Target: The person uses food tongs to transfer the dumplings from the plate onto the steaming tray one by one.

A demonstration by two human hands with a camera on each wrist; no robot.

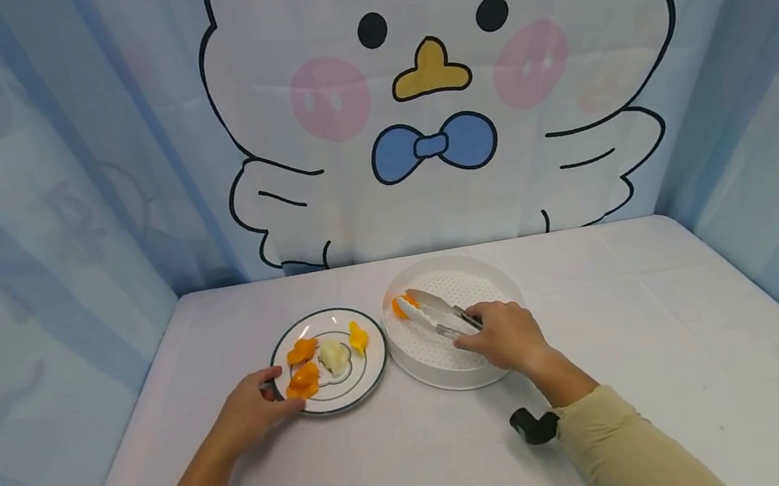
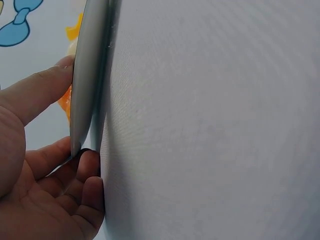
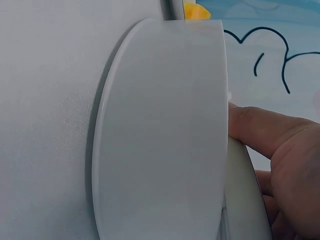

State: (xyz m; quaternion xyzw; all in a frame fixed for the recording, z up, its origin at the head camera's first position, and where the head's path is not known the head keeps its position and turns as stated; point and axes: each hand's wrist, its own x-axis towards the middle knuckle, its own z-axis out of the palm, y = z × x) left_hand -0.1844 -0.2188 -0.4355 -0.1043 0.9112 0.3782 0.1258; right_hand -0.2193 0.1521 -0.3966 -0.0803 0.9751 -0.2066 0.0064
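The left hand (image 1: 256, 411) is clamped on the near left edge of the plate (image 1: 362, 381), thumb over the rim and fingertips beneath. On the plate lie two orange pieces (image 1: 303, 381), a pale piece (image 1: 334, 357) and a yellow piece (image 1: 358, 337). Well apart from it, the right hand (image 1: 510, 334) grips metal tongs (image 1: 433, 302) over the white perforated basket (image 1: 473, 281), just right of the plate on the worktop (image 1: 633, 325). The tongs' tips are at another orange piece (image 1: 398, 308) inside the basket's left side (whether they pinch it, I cannot tell).
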